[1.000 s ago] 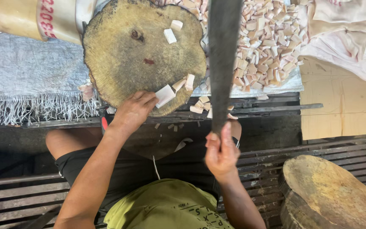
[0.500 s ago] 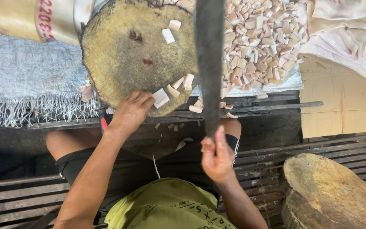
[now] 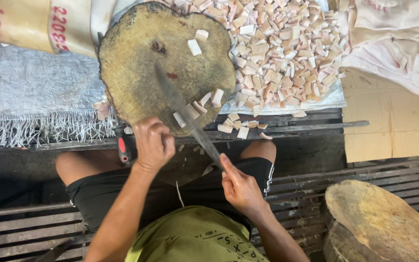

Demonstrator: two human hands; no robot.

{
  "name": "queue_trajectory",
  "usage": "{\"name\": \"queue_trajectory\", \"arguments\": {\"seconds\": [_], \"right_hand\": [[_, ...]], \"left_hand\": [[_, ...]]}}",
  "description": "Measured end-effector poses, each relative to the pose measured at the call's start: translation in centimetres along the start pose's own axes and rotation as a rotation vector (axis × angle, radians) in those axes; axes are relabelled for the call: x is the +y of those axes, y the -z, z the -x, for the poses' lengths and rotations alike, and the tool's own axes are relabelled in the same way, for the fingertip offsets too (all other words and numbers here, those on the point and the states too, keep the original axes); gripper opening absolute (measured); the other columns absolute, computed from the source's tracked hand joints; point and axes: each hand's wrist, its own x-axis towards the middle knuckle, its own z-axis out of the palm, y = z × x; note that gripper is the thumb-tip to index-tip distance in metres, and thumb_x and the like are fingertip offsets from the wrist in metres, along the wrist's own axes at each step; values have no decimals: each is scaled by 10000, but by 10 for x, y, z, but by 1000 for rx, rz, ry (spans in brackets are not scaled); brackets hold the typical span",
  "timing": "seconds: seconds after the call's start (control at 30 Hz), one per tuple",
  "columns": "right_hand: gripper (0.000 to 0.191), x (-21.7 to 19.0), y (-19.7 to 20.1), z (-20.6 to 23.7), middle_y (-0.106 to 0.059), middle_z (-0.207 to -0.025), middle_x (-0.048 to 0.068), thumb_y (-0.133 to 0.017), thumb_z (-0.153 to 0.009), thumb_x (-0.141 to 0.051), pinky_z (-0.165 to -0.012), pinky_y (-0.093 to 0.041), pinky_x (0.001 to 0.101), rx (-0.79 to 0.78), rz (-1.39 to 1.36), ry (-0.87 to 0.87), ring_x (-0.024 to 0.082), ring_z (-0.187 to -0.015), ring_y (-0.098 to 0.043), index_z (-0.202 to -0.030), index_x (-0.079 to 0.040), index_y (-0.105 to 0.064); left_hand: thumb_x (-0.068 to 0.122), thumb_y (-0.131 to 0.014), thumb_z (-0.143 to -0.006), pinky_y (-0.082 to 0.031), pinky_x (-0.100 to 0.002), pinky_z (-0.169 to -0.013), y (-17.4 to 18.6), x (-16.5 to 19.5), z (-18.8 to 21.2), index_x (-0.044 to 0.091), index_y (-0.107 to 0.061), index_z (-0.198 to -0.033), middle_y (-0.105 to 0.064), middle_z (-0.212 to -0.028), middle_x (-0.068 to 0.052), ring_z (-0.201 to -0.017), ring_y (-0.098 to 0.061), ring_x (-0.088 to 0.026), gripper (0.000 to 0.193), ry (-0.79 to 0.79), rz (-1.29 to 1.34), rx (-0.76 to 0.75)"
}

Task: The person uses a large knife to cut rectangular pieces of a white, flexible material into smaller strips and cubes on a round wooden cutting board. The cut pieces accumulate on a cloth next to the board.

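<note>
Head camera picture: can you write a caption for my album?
Right hand holds a long knife on a round wooden block; left hand rests at its edge beside pale cut pieces.

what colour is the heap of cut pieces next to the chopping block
Pale pinkish-white, seen in the head view: the heap of cut pieces.

Counts at the chopping spot: two blocks, one blade, two hands.

I saw two round wooden chopping blocks, the worn one (image 3: 166,68) in use and a second (image 3: 384,223) lying off to the side. There was one long cleaver (image 3: 185,114), and two hands, a left hand (image 3: 153,143) and a right hand (image 3: 238,187). Two white pieces (image 3: 195,47) lay on the far part of the block, and some five or six lay at its near edge. The heap of cut pieces (image 3: 277,53) beyond was too many to count.
</note>
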Motion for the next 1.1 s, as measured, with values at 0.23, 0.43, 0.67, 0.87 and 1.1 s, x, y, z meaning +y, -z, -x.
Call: {"name": "queue_trajectory", "arguments": {"seconds": [0.23,0.43,0.67,0.87,1.1], "right_hand": [[546,67,8,-65,-702,-762,269,-592,-977,-125,-546,-567,514,219,367,-117,431,-621,-705,-1492,-71,-415],[639,87,14,-110,-646,-828,194,-508,-982,-63,-494,-503,419,269,-420,-380,275,-580,-583,-1598,-58,-333],[500,49,-23,-187,-678,-1041,207,-568,-992,-71,-778,-563,470,108,-98,-55,356,-853,-683,-1485,-24,-494],[471,-2,-34,-181,-613,-1272,249,-682,-878,-90,-952,-480,534,336,461,172,449,-1122,-586,-1337,-46,-583],[352,-43,-91,-182,-616,-1328,190,-595,-991,-76,-1022,-518,436,220,-185,244,376,-1222,-599,-1339,-32,-613]], "left_hand": [[102,-713,-807,-390,-513,-1009,-36,19,-11,134,-544,-1115,-516,-1214,-83,-1127,-491,-319,353,-85,-150,-64],[53,-697,-829,-385,-527,-1052,-35,38,-52,119,-599,-1199,-534,-1270,-73,-1198,-484,-319,388,62,-90,-43],[67,-697,-855,-370,-528,-1041,-52,43,-85,107,-591,-1324,-536,-1322,-128,-1222,-470,-370,483,228,-99,-87],[77,-701,-738,-370,-526,-1016,-59,25,-72,97,-545,-1371,-535,-1300,-142,-1180,-470,-388,652,393,-115,-147],[113,-661,-902,-381,-482,-1083,-58,-5,-69,142,-477,-1396,-539,-1339,-111,-1251,-488,-375,528,394,140,95]]}}
